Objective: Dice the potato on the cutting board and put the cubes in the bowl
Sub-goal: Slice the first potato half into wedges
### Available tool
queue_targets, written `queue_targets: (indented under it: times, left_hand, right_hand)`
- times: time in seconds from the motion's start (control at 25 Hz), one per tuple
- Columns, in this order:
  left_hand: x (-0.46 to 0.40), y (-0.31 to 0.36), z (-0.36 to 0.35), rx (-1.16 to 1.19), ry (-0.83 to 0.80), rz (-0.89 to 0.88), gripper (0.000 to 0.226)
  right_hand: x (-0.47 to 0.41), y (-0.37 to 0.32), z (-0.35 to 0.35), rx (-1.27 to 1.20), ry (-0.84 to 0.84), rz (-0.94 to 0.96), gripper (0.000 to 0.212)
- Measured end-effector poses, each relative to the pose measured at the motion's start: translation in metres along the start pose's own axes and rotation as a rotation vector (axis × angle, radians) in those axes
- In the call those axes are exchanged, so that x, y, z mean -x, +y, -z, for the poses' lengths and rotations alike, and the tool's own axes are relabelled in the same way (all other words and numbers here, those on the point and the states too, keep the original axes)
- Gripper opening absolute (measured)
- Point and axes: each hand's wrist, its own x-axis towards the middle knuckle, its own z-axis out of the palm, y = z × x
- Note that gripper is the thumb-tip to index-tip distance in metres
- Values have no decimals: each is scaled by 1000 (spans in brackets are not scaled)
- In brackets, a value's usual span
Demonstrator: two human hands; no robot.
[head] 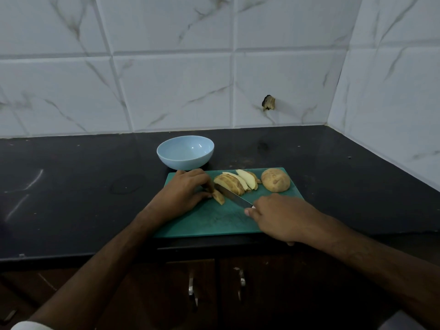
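Tiled wall (166, 86): white marbled tiles behind and to the right of the work area; a small dark chipped hole (268, 102) in one tile, its inside too dim to make out.

Counter (71, 198): black, dimly lit, with faint smears at left. Its front edge runs above dark cabinet doors (214, 294) with two metal handles, cut off by the bottom edge.

Cutting board (214, 222): green, lying at the counter's front edge; its near right corner is hidden under the right forearm.

Bowl (185, 152): pale blue, upright, on the counter just behind the board's far left corner; nothing seen inside.

Potato half (275, 180): skin side up, uncut, at the board's far right.

Potato slices (234, 183): a fanned row in the middle of the far part of the board, leaning against one another; count unclear.

Left hand (184, 192): palm down on the board's left part, fingers curled onto a single potato strip (219, 197); fingertips hidden behind the knuckles.

Right hand (281, 217): back toward the camera, fingers wrapped round the handle of a knife (234, 197), the handle almost wholly hidden in the fist. The blade slants up and left between the strip and the slices, its tip beside the left hand's fingers.

Both forearms enter from the bottom corners, cut off by the edge.
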Motion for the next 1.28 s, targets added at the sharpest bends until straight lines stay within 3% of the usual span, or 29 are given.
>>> queue_targets:
  times: [0.28,0.52,1.04,1.28]
  left_hand:
    - [4,2,1,32,41,-10,8]
    - [8,7,2,-13,42,-43,16]
    - [6,17,5,-58,39,-21,29]
    - [8,12,3,-80,62,58,34]
  right_hand:
    - [5,-5,3,63,58,44,46]
    - [3,-19,5,150,75,59,42]
    - [-34,-40,-2,98,50,67,39]
    - [10,-10,-8,103,22,112,39]
